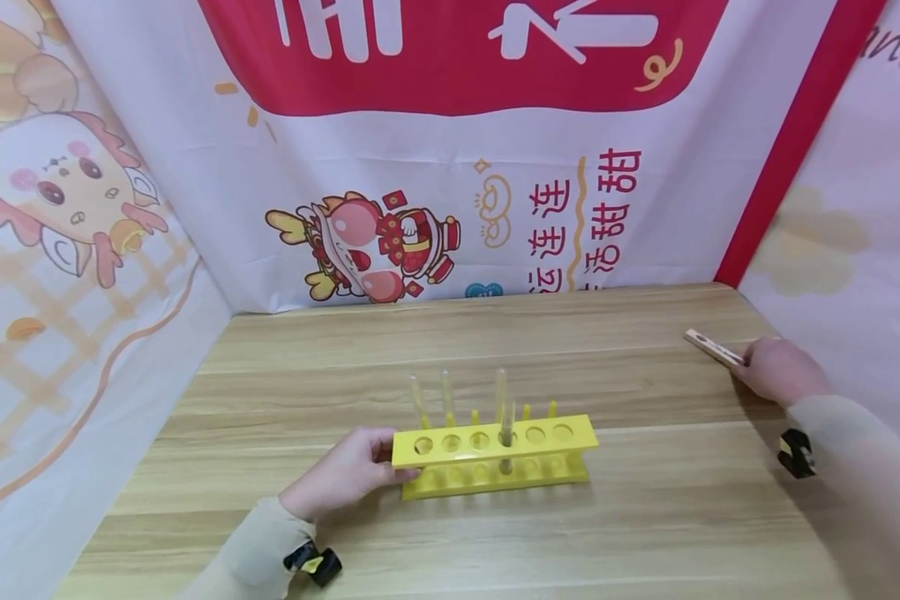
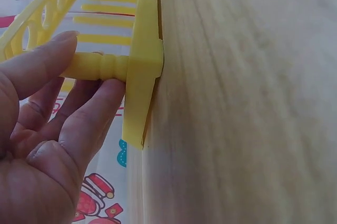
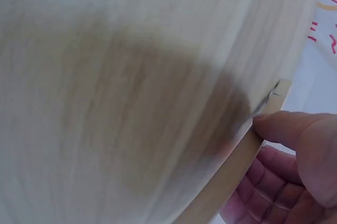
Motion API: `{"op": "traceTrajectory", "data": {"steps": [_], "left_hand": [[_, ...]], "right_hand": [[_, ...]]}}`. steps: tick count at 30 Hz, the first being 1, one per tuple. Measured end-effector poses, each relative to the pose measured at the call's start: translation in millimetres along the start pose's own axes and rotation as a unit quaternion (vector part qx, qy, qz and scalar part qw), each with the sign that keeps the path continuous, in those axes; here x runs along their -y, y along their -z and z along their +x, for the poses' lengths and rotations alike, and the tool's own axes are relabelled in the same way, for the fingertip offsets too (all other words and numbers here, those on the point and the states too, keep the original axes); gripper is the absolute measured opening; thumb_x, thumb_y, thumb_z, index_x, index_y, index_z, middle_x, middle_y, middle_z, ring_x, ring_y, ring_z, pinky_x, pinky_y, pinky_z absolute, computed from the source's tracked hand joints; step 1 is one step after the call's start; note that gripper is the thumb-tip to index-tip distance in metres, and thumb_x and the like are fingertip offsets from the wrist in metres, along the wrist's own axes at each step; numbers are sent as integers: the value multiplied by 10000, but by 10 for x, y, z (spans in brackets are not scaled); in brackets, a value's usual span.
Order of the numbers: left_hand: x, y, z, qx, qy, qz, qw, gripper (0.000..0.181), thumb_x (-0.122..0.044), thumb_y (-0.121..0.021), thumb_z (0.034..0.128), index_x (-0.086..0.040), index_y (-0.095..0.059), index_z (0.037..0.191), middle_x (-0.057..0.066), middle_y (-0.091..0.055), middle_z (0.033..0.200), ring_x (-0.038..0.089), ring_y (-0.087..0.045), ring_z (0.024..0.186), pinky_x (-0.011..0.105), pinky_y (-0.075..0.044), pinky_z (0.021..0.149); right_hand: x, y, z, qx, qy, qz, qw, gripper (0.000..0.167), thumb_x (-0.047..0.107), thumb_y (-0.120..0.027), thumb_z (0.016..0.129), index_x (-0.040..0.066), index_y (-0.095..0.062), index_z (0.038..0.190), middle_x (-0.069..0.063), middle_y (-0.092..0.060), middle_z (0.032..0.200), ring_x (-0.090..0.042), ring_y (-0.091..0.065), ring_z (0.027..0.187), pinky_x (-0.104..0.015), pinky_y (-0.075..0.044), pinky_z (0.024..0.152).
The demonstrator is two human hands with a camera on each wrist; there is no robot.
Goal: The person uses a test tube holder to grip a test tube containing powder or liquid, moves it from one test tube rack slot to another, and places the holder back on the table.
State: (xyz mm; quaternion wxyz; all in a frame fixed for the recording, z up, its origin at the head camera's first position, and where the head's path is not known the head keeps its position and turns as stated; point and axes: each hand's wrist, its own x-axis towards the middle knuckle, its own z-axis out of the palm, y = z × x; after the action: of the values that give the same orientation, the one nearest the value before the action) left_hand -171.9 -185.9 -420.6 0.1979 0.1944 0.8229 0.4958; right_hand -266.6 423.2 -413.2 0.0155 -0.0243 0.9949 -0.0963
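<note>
A yellow test tube rack [image 1: 465, 447] stands on the table, its left end gripped by my left hand [image 1: 345, 469]. In the left wrist view, thumb and fingers hold the yellow end post [image 2: 97, 67] between the rack's two plates. One glass test tube [image 1: 508, 419] stands in a hole of the rack, its lower part greyish. Three clear tubes sit over pegs along the back, one of them a tube [image 1: 447, 392] near the left. Far to the right, my right hand [image 1: 783, 369] pinches a wooden test tube clamp [image 1: 712, 347] with a metal spring [image 3: 266, 100], close to the tabletop.
The wood-grain table [image 1: 330, 358] ends at a printed cloth backdrop [image 1: 495, 133] behind. Further cloth sides rise at the left [image 1: 142, 317] and right [image 1: 832, 208]. Bare yellow pegs [image 1: 552, 409] stick up behind the rack's right part.
</note>
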Motion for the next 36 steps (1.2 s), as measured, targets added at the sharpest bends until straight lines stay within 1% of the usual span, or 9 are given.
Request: {"op": "traceTrajectory", "data": {"steps": [3,8,12,17,20,24,27,30,36], "left_hand": [[-10,0,-5,-11,-2,6,10000,266,-201,-770,877,-137,-701,1125,-7,-706,1130,170,-636,1039,296,-496,879],[-11,-2,-4,-18,-24,61,10000,264,-196,-771,876,-124,-700,1120,5,-705,1129,173,-634,1030,303,-499,872],[-4,-1,-4,-37,-29,123,9999,258,-190,-770,875,-145,-701,1120,-14,-705,1128,170,-634,1038,312,-499,884],[14,-1,0,-17,34,120,9999,262,-198,-770,876,-176,-700,1128,-38,-701,1134,165,-631,1053,328,-495,902],[16,-1,0,2,50,80,10000,268,-202,-767,880,-176,-698,1137,-34,-698,1144,168,-628,1061,335,-496,904],[12,1,1,4,56,82,10000,271,-205,-768,879,-175,-699,1140,-32,-698,1148,167,-626,1067,345,-492,910],[5,2,4,-2,61,96,9999,268,-205,-769,877,-176,-702,1135,-35,-700,1143,167,-625,1065,359,-490,913],[-1,-1,9,-2,62,86,9999,265,-206,-770,876,-179,-704,1131,-37,-701,1138,167,-625,1063,372,-489,916],[0,-1,8,3,65,70,10000,269,-209,-769,877,-181,-703,1136,-38,-699,1142,167,-623,1064,377,-484,920]], "right_hand": [[41,40,-48,-1,47,153,9999,250,212,-663,900,-24,-695,823,-49,-572,649,-244,-486,589,-383,-398,528],[192,153,-135,-215,470,215,9984,262,199,-655,906,-59,-694,927,-106,-665,750,-231,-524,613,-399,-428,538],[395,263,-215,-352,787,243,9960,239,171,-624,927,-64,-663,947,-84,-679,761,-191,-551,619,-405,-459,559],[685,363,-341,-751,1082,303,9908,193,151,-624,950,-41,-617,970,-16,-639,730,-158,-531,607,-381,-449,556],[865,416,-444,-1141,1305,321,9843,174,128,-637,955,-29,-584,1008,-3,-596,701,-152,-495,579,-365,-423,536],[1098,477,-587,-1719,1790,237,9684,178,75,-665,933,-14,-553,1038,37,-494,631,-125,-426,521,-347,-391,511],[1254,504,-681,-2076,2053,21,9564,202,79,-684,916,11,-548,1048,63,-435,600,-108,-381,485,-339,-366,488],[1392,516,-769,-2157,2128,-43,9530,208,97,-685,919,27,-543,1055,67,-418,602,-101,-369,480,-324,-350,476],[1655,510,-898,-1963,2132,281,9567,199,137,-666,951,44,-544,1076,65,-413,620,-94,-368,497,-290,-328,469]]}}
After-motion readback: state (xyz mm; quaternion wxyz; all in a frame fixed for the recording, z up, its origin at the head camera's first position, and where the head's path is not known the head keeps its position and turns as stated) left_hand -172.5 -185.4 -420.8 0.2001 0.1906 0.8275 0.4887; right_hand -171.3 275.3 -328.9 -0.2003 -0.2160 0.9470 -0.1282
